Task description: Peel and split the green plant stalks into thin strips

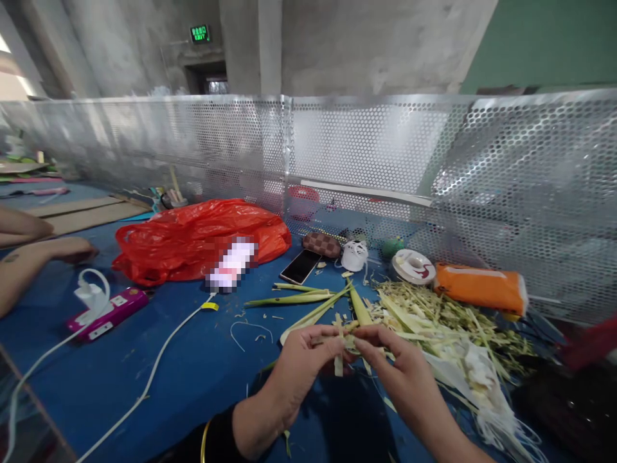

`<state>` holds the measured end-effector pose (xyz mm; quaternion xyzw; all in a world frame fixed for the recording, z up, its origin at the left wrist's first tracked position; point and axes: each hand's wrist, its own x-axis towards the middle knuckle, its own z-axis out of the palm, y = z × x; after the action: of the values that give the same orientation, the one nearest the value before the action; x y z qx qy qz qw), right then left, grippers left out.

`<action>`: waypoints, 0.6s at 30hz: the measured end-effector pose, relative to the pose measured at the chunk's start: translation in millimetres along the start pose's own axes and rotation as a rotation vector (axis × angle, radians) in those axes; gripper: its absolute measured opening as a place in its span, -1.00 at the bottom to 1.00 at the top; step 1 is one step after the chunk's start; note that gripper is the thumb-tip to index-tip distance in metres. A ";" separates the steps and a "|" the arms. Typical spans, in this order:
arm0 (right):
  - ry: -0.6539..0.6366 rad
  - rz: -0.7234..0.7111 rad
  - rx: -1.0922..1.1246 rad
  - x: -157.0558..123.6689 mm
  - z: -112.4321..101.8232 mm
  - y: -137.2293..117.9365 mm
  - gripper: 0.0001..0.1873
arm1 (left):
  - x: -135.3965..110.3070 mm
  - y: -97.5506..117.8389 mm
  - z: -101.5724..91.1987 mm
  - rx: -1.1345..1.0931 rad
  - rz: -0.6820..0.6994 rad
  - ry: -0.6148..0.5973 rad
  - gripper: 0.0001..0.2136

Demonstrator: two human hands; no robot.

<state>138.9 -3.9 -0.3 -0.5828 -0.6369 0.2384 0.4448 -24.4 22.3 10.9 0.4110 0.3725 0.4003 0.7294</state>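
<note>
My left hand (pixel 301 363) and my right hand (pixel 393 363) meet low in the middle, both pinched on a small woven piece of pale green leaf strips (pixel 344 341). Loose strip ends stick out above and below my fingers. More long leaf strips (pixel 294 299) lie on the blue table (pixel 193 360) just beyond my hands. A heap of leaf scraps (pixel 448 318) spreads to the right of my right hand.
A red plastic bag (pixel 193 238) lies back left, a phone (pixel 301 265), brown pouch (pixel 321 244), white spool (pixel 413 265) and orange packet (pixel 482 289) near the perforated metal screen (pixel 366 148). A pink power strip (pixel 108 312) with white cables sits left. Another person's arms (pixel 29 251) rest at far left.
</note>
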 end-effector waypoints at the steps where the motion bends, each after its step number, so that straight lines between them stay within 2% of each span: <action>1: -0.045 0.006 0.008 -0.4 2.5 2.6 -0.78 | 0.8 -1.6 0.1 0.006 0.012 0.015 -0.66; 5: -0.082 -0.090 -0.062 -6.9 11.1 12.3 -0.72 | 3.6 -10.5 0.1 -0.005 0.042 0.087 -0.69; 12: -0.025 -0.246 -0.176 -14.4 11.0 20.0 -0.72 | 5.5 -17.5 0.4 0.016 0.099 0.133 -0.80; 15: -0.030 -0.210 -0.189 -11.6 6.7 19.7 -0.72 | 5.6 -15.0 0.6 -0.015 0.055 0.148 -0.78; 18: 0.006 -0.084 -0.124 -5.8 2.8 15.3 -0.71 | 4.9 -13.1 0.1 0.011 0.046 0.117 -0.76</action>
<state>144.2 -5.6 -16.0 -0.5827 -0.6731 0.1778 0.4193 -18.8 22.2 -1.8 0.3994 0.4071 0.4384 0.6947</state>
